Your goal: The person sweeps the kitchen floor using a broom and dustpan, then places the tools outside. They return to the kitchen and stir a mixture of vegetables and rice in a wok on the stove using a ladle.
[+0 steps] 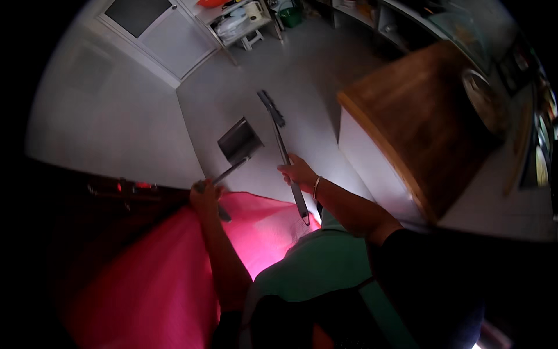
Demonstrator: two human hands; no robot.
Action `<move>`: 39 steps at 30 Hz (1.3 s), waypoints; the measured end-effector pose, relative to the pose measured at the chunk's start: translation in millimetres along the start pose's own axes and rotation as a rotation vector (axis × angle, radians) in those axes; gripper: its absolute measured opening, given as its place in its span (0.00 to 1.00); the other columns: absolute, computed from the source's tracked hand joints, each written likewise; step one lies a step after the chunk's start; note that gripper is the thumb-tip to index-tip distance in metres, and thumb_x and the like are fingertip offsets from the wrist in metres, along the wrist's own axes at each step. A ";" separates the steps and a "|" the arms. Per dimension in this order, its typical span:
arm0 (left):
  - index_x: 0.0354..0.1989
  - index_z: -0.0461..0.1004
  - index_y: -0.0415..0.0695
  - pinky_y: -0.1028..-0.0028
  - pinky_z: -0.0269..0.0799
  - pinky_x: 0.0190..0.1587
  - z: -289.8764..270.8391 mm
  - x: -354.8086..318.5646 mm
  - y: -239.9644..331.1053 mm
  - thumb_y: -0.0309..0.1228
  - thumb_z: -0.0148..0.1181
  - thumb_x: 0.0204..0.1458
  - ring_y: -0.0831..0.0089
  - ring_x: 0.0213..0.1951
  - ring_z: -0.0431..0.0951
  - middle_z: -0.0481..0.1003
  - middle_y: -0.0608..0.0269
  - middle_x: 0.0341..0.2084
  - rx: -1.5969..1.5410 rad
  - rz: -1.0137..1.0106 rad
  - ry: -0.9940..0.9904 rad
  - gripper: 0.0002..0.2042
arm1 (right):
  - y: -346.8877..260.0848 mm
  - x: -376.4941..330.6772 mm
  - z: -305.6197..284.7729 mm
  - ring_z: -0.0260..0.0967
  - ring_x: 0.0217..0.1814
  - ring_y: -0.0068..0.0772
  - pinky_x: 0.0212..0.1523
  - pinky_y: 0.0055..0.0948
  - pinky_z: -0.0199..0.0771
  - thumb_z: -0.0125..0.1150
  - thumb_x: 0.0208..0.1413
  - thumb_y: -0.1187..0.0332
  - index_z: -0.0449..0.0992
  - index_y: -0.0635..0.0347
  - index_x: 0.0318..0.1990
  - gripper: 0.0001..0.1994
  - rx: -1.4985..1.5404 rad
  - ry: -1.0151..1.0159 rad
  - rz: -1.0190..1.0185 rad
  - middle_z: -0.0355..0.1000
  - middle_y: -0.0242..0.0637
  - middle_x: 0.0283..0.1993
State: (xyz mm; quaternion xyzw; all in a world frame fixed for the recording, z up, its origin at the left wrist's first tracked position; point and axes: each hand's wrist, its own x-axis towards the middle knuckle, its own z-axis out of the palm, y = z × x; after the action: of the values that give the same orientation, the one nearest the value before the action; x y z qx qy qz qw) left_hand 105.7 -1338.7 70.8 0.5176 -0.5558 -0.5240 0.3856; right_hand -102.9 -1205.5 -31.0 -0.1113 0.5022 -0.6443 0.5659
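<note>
The dustpan (239,141) sits out in front of you, past both hands and in the gap between them if you look left to right. Its handle slants from your left hand (204,195) up and to the right, and meets the pan at its near edge. Your left hand is wrapped around this handle.

Just right of the pan is the long brush (283,146). Its handle makes a long line, from low on the right, near your tummy, to far ahead and a bit left. Your right hand (298,173) grips it partway along. The brush's head is at the far end, farther from you than the pan and to its right. The two do not touch. That gap looks like the thing to mind, and the right hand is the one that steers the brush across it. I can't tell if the pan or the brush touches the floor (311,75).

Close to you, a pink cloth (256,212) spreads under your left arm. A counter with a brown wooden top (415,99) stands to your right, and a pale wall (110,116) is on your left.
</note>
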 end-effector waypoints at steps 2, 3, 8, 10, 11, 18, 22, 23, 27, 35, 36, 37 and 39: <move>0.38 0.64 0.36 0.75 0.75 0.25 -12.1 62.2 29.2 0.21 0.49 0.47 0.68 0.24 0.76 0.72 0.55 0.38 0.031 0.000 0.013 0.09 | -45.4 54.9 7.8 0.62 0.18 0.26 0.17 0.27 0.63 0.55 0.46 0.78 0.60 0.63 0.42 0.15 0.052 -0.011 -0.014 0.63 0.36 0.21; 0.38 0.64 0.37 0.76 0.75 0.24 -18.5 95.9 42.4 0.21 0.48 0.47 0.68 0.24 0.76 0.72 0.54 0.39 0.033 -0.008 0.008 0.09 | -71.4 72.5 20.4 0.63 0.18 0.26 0.17 0.26 0.64 0.54 0.46 0.78 0.59 0.64 0.42 0.15 0.047 0.007 0.014 0.63 0.36 0.21; 0.33 0.65 0.38 0.78 0.74 0.23 3.3 182.0 81.4 0.20 0.47 0.46 0.69 0.23 0.76 0.72 0.54 0.39 0.055 0.010 0.022 0.06 | -151.9 157.8 -1.7 0.63 0.19 0.26 0.20 0.26 0.64 0.52 0.48 0.79 0.59 0.65 0.46 0.17 0.030 -0.055 0.090 0.64 0.37 0.23; 0.31 0.64 0.38 0.77 0.74 0.24 18.7 226.6 96.3 0.20 0.47 0.45 0.71 0.22 0.76 0.72 0.53 0.39 0.079 0.007 0.030 0.04 | -176.1 201.6 -4.3 0.63 0.20 0.25 0.20 0.26 0.64 0.52 0.50 0.77 0.60 0.65 0.47 0.16 -0.014 -0.071 0.105 0.65 0.37 0.25; 0.31 0.65 0.38 0.78 0.73 0.24 16.5 252.3 85.3 0.20 0.47 0.46 0.71 0.22 0.77 0.72 0.53 0.38 0.100 0.001 0.032 0.04 | -177.4 222.9 2.1 0.63 0.20 0.24 0.20 0.26 0.64 0.52 0.50 0.77 0.60 0.64 0.46 0.15 -0.006 -0.069 0.117 0.65 0.37 0.25; 0.31 0.65 0.36 0.78 0.73 0.23 60.4 447.0 30.8 0.18 0.47 0.45 0.70 0.22 0.77 0.74 0.53 0.37 0.171 -0.123 -0.090 0.05 | -200.8 416.6 52.0 0.64 0.21 0.24 0.22 0.24 0.65 0.52 0.51 0.74 0.62 0.64 0.44 0.13 -0.100 -0.023 0.160 0.65 0.37 0.25; 0.30 0.64 0.36 0.77 0.72 0.25 67.0 546.9 43.2 0.17 0.46 0.42 0.70 0.22 0.77 0.74 0.53 0.36 0.299 -0.224 -0.224 0.05 | -219.9 521.2 100.3 0.64 0.22 0.25 0.23 0.25 0.67 0.53 0.51 0.74 0.62 0.64 0.46 0.15 -0.101 -0.045 0.182 0.65 0.36 0.25; 0.29 0.64 0.36 0.76 0.72 0.25 70.2 569.4 58.5 0.17 0.46 0.41 0.70 0.23 0.77 0.74 0.53 0.36 0.305 -0.237 -0.251 0.06 | -232.0 548.4 117.1 0.65 0.23 0.25 0.23 0.26 0.68 0.54 0.51 0.73 0.62 0.65 0.47 0.15 -0.063 -0.060 0.172 0.65 0.36 0.25; 0.28 0.64 0.37 0.76 0.72 0.25 87.7 648.1 76.2 0.16 0.45 0.40 0.71 0.23 0.77 0.74 0.53 0.36 0.444 -0.253 -0.336 0.06 | -286.0 641.4 165.3 0.65 0.23 0.26 0.25 0.26 0.70 0.54 0.52 0.72 0.61 0.65 0.52 0.20 0.048 -0.073 0.355 0.64 0.35 0.26; 0.27 0.64 0.35 0.75 0.74 0.27 167.5 758.1 87.0 0.17 0.45 0.41 0.71 0.22 0.76 0.74 0.53 0.35 0.555 -0.347 -0.340 0.04 | -199.2 815.7 98.2 0.68 0.48 0.51 0.48 0.39 0.67 0.49 0.53 0.68 0.63 0.60 0.56 0.21 -0.979 0.045 0.004 0.71 0.50 0.46; 0.27 0.65 0.35 0.75 0.74 0.27 170.3 763.5 89.0 0.17 0.45 0.41 0.71 0.22 0.76 0.74 0.53 0.35 0.562 -0.360 -0.325 0.04 | -203.5 834.8 86.6 0.68 0.49 0.50 0.48 0.39 0.67 0.49 0.53 0.68 0.63 0.60 0.56 0.22 -0.962 0.033 0.062 0.71 0.50 0.46; 0.27 0.65 0.35 0.75 0.75 0.27 175.2 774.5 93.0 0.17 0.44 0.41 0.72 0.22 0.76 0.74 0.54 0.35 0.559 -0.381 -0.309 0.04 | -210.4 851.0 67.7 0.67 0.49 0.50 0.49 0.38 0.66 0.49 0.53 0.68 0.63 0.59 0.57 0.22 -0.941 0.024 0.118 0.71 0.50 0.46; 0.27 0.65 0.35 0.75 0.75 0.27 187.6 804.3 101.0 0.17 0.44 0.41 0.72 0.23 0.76 0.74 0.54 0.36 0.546 -0.407 -0.291 0.05 | -222.0 855.3 28.7 0.67 0.50 0.49 0.48 0.38 0.67 0.49 0.52 0.68 0.63 0.58 0.57 0.22 -0.907 0.075 0.239 0.71 0.50 0.45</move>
State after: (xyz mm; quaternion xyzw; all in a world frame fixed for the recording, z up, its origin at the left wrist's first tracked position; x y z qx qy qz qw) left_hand -227.9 -2100.6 49.7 0.6214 -0.6098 -0.4904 0.0384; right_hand -505.9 -1971.9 -209.3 -0.2654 0.7625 -0.2938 0.5117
